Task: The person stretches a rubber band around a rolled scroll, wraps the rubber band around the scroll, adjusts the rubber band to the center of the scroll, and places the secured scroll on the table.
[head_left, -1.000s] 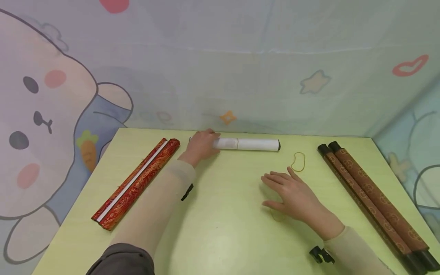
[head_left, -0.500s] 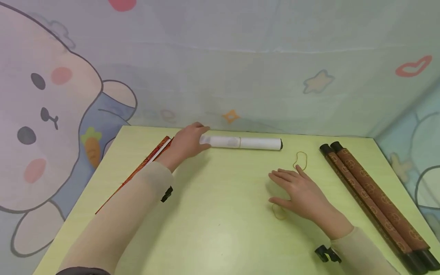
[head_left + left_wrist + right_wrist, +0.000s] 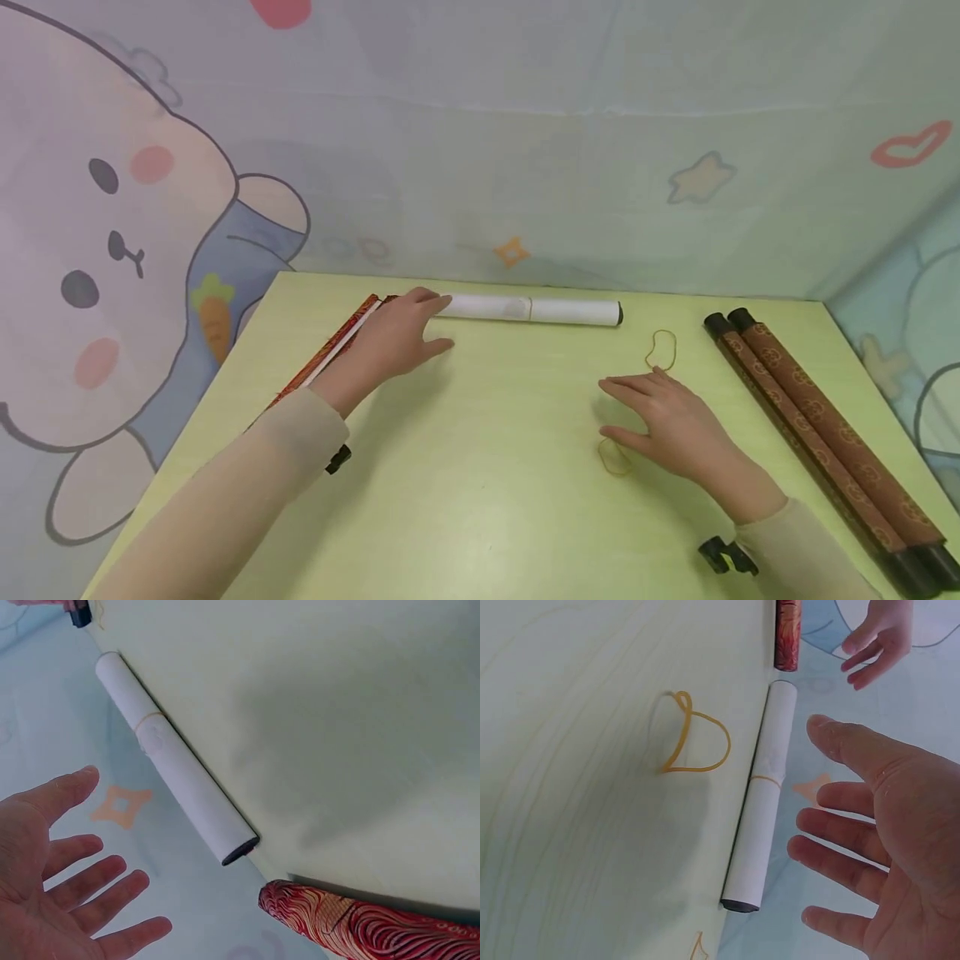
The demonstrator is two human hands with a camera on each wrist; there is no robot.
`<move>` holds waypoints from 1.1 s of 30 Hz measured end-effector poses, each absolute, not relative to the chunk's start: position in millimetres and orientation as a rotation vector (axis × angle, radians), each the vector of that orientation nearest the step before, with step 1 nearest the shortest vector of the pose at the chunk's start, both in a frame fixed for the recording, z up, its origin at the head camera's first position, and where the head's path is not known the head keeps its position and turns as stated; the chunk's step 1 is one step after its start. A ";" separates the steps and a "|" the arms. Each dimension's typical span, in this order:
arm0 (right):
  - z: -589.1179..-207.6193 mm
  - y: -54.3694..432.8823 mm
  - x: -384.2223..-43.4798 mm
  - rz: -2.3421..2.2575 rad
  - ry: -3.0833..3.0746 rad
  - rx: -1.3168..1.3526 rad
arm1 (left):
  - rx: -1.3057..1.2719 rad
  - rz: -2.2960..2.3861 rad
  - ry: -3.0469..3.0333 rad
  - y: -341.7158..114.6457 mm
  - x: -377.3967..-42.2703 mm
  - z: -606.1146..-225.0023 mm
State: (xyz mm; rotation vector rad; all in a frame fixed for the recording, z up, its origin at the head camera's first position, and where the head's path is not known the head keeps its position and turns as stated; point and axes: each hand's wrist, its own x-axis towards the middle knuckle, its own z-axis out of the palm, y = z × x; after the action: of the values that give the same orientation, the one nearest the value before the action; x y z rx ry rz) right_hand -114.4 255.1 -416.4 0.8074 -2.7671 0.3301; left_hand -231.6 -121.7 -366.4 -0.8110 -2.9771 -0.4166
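Empty, with fingers and thumb spread, my left hand [image 3: 393,337] hovers over the table's left side in the head view. Just beyond it lies a white paper roll [image 3: 573,312] with a dark end and a thin rubber band [image 3: 530,309] round its middle. Beneath the left hand and forearm, a red patterned scroll [image 3: 330,354] with a white strip along it is partly hidden. My right hand [image 3: 671,425] also holds nothing, its fingers extended above the table. Two loose yellow rubber bands lie near it; one loop [image 3: 684,735] shows clearly in the right wrist view.
Two brown patterned scrolls [image 3: 813,408] with black ends lie side by side along the right edge of the pale yellow table [image 3: 480,500]. A printed cloth backdrop [image 3: 480,167] rises behind the table's far edge.
My left hand has let go of the white paper roll's left end and drawn back to the left, over the red scroll. The right hand stays nearly in place.
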 end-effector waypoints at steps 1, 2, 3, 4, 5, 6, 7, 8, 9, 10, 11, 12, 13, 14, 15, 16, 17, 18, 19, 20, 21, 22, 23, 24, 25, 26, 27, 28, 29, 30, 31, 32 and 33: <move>-417.2 255.6 -114.5 0.337 -2.760 0.814 | -0.821 -0.430 -2.969 -121.1 -227.8 -367.1; -418.1 256.2 -114.6 0.344 -2.754 0.822 | -0.834 -0.441 -2.962 -120.1 -224.2 -367.7; -419.0 256.7 -114.8 0.350 -2.749 0.830 | -0.845 -0.454 -2.956 -118.7 -220.7 -368.1; -419.8 257.1 -115.0 0.355 -2.744 0.839 | -0.859 -0.461 -2.949 -117.1 -217.3 -368.3; -420.5 257.6 -115.1 0.359 -2.743 0.846 | -0.873 -0.465 -2.942 -115.3 -214.0 -368.3; -421.1 257.9 -115.2 0.363 -2.743 0.852 | -0.886 -0.466 -2.937 -113.6 -210.8 -368.2; -421.7 258.2 -115.3 0.366 -2.744 0.858 | -0.894 -0.469 -2.935 -112.0 -207.7 -367.9; -422.2 258.5 -115.3 0.368 -2.746 0.862 | -0.903 -0.474 -2.933 -110.4 -204.8 -367.5; -422.6 258.7 -115.2 0.367 -2.750 0.867 | -0.910 -0.480 -2.933 -109.0 -202.0 -367.3; -423.0 259.0 -115.2 0.367 -2.753 0.872 | -0.917 -0.481 -2.934 -107.7 -199.4 -367.2; -423.2 259.1 -114.9 0.366 -2.758 0.875 | -0.925 -0.477 -2.933 -106.6 -197.0 -367.4; -423.5 259.2 -114.8 0.366 -2.765 0.877 | -0.931 -0.478 -2.936 -105.6 -194.8 -367.6; -423.8 259.3 -114.4 0.363 -2.773 0.881 | -0.938 -0.476 -2.935 -104.7 -192.7 -368.0; -424.2 259.5 -114.1 0.363 -2.783 0.884 | -0.946 -0.476 -2.934 -104.1 -190.6 -368.6; -424.8 259.7 -113.7 0.363 -2.795 0.888 | -0.953 -0.476 -2.934 -103.5 -188.5 -369.4; -425.5 259.9 -113.3 0.363 -2.805 0.891 | -0.959 -0.475 -2.933 -102.9 -186.6 -370.1; -426.4 260.0 -113.0 0.363 -2.813 0.896 | -0.960 -0.484 -2.935 -102.6 -184.8 -371.0; -427.5 260.2 -112.8 0.362 -2.818 0.904 | -0.960 -0.498 -2.941 -102.3 -183.4 -372.1; -428.7 260.4 -112.7 0.363 -2.818 0.917 | -0.960 -0.507 -2.942 -102.2 -182.2 -373.4; -430.0 260.6 -112.6 0.365 -2.814 0.931 | -0.959 -0.519 -2.945 -102.2 -181.1 -374.8; -431.4 260.5 -112.7 0.360 -2.800 0.948 | -0.958 -0.526 -2.946 -102.2 -180.2 -376.3; -432.5 260.6 -112.7 0.356 -2.785 0.962 | -0.958 -0.530 -2.947 -102.4 -179.4 -378.0; -433.8 260.6 -113.0 0.354 -2.769 0.977 | -0.956 -0.538 -2.950 -102.4 -178.9 -379.8; -434.9 260.7 -113.2 0.351 -2.754 0.992 | -0.958 -0.537 -2.949 -102.4 -178.3 -381.6; -435.9 260.8 -113.4 0.345 -2.738 1.003 | -0.959 -0.540 -2.949 -102.5 -177.6 -383.3; -436.5 260.7 -113.7 0.341 -2.726 1.013 | -0.961 -0.543 -2.950 -102.6 -176.7 -384.7; -437.1 260.9 -114.1 0.334 -2.722 1.018 | -0.962 -0.547 -2.954 -102.4 -175.7 -385.8; -437.5 261.0 -114.5 0.333 -2.723 1.023 | -0.962 -0.551 -2.958 -102.2 -174.8 -387.0; -437.8 260.9 -115.1 0.326 -2.722 1.029 | -0.965 -0.554 -2.960 -101.8 -173.8 -387.9; -438.2 260.9 -115.5 0.319 -2.723 1.034 | -0.965 -0.555 -2.962 -101.6 -172.8 -388.7; -438.5 260.8 -115.8 0.313 -2.723 1.037 | -0.967 -0.555 -2.963 -101.3 -171.9 -389.1; -438.8 260.8 -116.0 0.310 -2.722 1.041 | -0.966 -0.551 -2.964 -100.9 -171.1 -389.3; -439.5 261.0 -116.1 0.304 -2.719 1.044 | -0.967 -0.550 -2.967 -100.4 -170.6 -389.7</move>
State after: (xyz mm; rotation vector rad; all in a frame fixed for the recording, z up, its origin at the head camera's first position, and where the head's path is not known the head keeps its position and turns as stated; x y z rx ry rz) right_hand -116.1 261.0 -439.5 1.0436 -2.7189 0.3042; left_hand -170.6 -100.4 -389.7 -0.9673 -2.9670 -0.5501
